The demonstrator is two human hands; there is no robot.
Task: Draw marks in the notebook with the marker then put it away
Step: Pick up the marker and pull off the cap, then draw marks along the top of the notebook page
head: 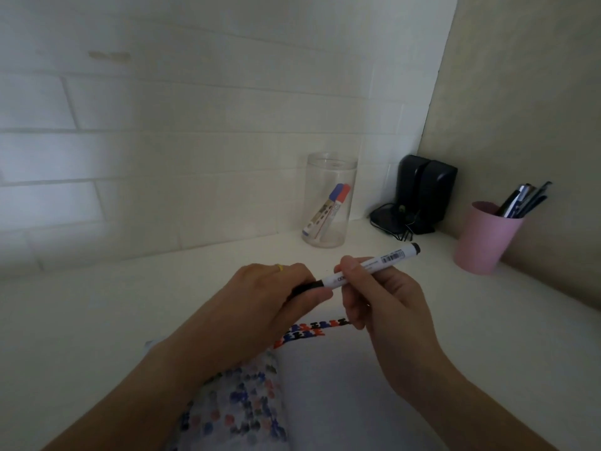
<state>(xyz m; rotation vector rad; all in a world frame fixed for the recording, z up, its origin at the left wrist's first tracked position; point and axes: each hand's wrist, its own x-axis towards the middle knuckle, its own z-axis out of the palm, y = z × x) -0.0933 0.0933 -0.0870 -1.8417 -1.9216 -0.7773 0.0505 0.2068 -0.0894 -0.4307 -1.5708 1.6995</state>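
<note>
Gripping marker [370, 266] between both hands, left hand [276, 297] on cap, right hand [377, 294] on barrel

- Both hands hold a marker [374, 265] above a white desk [97, 320]
- The right hand [377, 297] grips the white barrel, whose black rear end points up and right
- The left hand [276, 294], with a yellow ring [279, 267] on one finger, closes around the black cap end
- An open notebook [325, 385] lies under the forearms, with rows of blue, red and black marks on its pages
- A clear jar [328, 200] by the tiled wall holds a blue-capped and a red-capped marker, leaning
- A black speaker [422, 190] stands in the corner, cables beside it
- A pink cup [484, 237] at the right holds dark pens
</note>
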